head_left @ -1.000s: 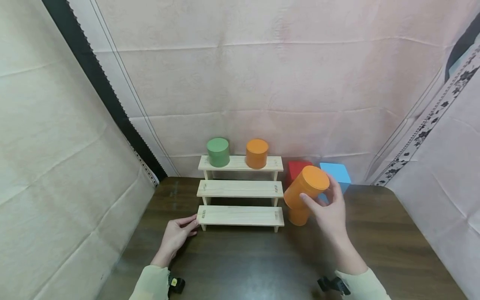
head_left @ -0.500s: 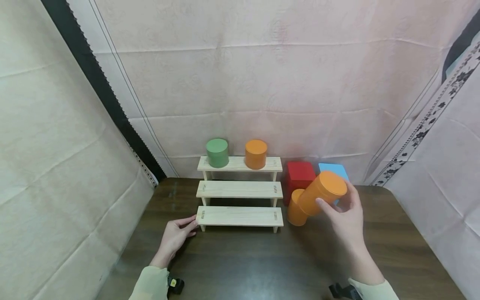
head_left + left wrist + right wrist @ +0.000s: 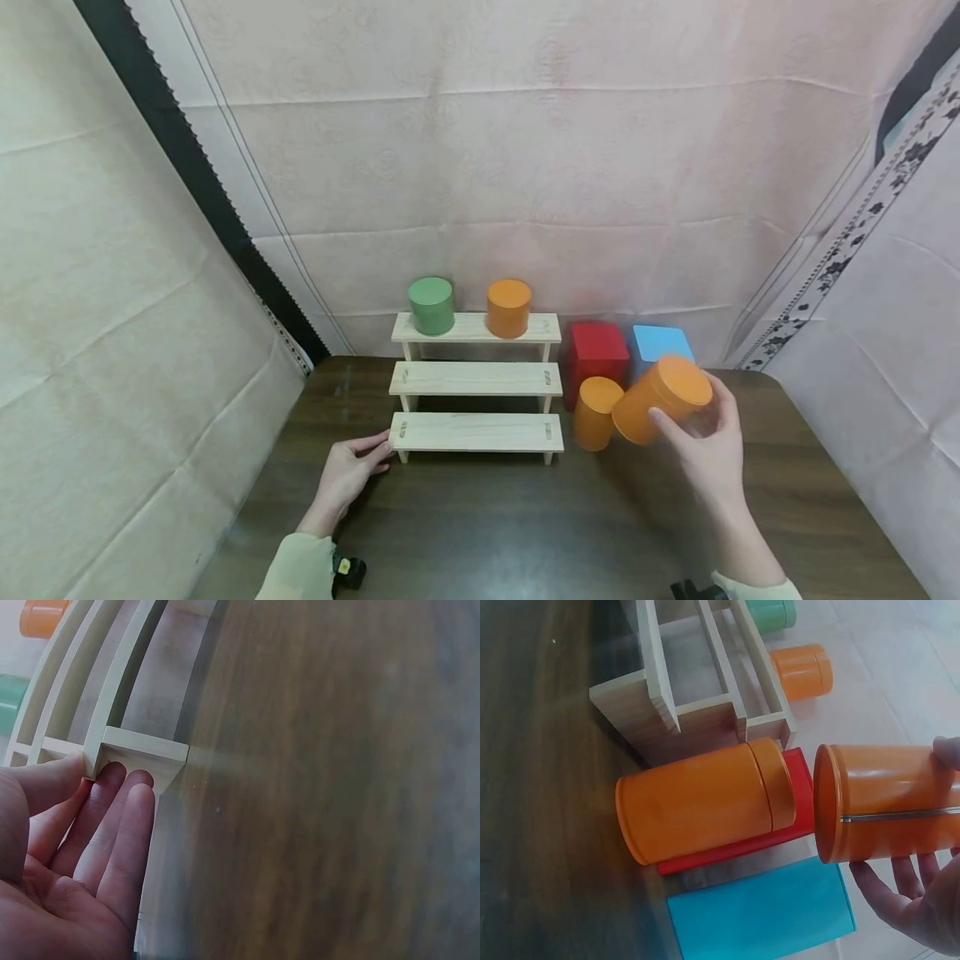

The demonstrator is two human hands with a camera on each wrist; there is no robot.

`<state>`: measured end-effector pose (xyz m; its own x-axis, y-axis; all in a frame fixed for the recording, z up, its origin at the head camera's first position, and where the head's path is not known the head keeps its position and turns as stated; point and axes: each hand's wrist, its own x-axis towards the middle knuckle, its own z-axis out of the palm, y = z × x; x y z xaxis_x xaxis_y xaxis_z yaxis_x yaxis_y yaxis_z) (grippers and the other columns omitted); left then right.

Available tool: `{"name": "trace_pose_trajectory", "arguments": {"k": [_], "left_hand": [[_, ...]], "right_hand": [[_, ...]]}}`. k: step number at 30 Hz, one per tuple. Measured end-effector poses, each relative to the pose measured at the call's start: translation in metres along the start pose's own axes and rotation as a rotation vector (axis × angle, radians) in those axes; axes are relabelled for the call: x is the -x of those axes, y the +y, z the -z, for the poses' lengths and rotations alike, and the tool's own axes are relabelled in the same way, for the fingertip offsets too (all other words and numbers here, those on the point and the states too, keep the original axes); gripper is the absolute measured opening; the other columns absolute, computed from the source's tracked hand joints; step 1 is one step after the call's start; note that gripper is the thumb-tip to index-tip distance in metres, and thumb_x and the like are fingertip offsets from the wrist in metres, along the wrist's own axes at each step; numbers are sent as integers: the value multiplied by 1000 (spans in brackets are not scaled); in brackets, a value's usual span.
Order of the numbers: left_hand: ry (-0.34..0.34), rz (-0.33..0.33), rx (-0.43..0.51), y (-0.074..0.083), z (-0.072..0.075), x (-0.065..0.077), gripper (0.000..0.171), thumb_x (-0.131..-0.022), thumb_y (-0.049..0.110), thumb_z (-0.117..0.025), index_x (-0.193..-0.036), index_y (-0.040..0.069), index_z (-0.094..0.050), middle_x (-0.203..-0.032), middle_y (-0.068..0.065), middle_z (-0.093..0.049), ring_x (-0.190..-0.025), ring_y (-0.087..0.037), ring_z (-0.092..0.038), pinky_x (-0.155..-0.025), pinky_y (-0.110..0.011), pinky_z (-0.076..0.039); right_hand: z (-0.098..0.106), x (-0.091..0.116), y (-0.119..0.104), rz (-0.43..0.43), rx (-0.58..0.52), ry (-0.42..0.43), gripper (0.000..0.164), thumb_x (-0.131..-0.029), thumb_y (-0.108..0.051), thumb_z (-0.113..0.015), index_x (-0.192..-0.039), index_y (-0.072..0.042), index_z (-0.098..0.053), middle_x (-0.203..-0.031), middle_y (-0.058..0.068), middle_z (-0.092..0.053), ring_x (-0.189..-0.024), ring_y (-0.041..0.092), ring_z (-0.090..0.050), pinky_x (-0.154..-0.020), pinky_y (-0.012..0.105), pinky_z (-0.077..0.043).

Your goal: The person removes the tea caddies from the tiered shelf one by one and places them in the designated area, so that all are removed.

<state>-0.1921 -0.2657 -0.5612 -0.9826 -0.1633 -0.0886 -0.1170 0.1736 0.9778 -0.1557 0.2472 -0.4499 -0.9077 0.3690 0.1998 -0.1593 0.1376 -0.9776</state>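
Observation:
My right hand (image 3: 708, 450) grips an orange cylindrical canister (image 3: 660, 402), tilted and held up off the table. In the right wrist view, a metallic seam runs along its side. Close to its left stands another orange canister (image 3: 595, 417), upright on the table. With thumb and fingers, my left hand (image 3: 347, 477) pinches the left end of the lowest step of a three-step wooden display stand (image 3: 476, 431). On the stand's top step sit a short green canister (image 3: 432, 307) at left and a short orange canister (image 3: 508, 308) at right.
A red box (image 3: 598, 350) and a blue box (image 3: 662, 342) stand behind the orange canisters, right of the stand. The dark wooden table (image 3: 480, 533) meets pale cloth hangings (image 3: 480, 167) at the back and sides.
My right hand has drawn the held orange canister to the right and slightly nearer, uncovering the standing orange canister and the red box. My left hand keeps its hold on the stand.

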Motion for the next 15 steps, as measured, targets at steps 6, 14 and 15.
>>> {"name": "trace_pose_trajectory", "arguments": {"k": [6, 14, 15], "left_hand": [[-4, 8, -7, -3, 2, -1, 32, -100, 10, -78, -130, -2, -75, -137, -20, -69, -106, -21, -76, -80, -31, -67], [-13, 1, -13, -2, 2, -1, 33, -100, 10, -78, -130, -2, -75, -138, -20, -69, -107, -23, -76, -81, -32, -67], [-13, 6, -9, -1, 2, -1, 32, -100, 10, -78, -130, -2, -75, -138, -20, -69, -107, -23, -75, -81, -32, -67]], "right_hand": [[6, 0, 8, -3, 59, -2, 89, -92, -14, -88, -164, -30, -37, -157, 0, -47, -135, 15, -50, -98, 12, -52], [17, -3, 26, -22, 187, -26, 88, -94, -22, -86, -165, -19, -34, -154, 2, -45, -132, 14, -48, -93, 10, -53], [19, -4, 29, -27, 206, -31, 89, -95, -24, -86, -165, -18, -33, -154, 3, -44, -133, 15, -48, -94, 11, -53]]}}
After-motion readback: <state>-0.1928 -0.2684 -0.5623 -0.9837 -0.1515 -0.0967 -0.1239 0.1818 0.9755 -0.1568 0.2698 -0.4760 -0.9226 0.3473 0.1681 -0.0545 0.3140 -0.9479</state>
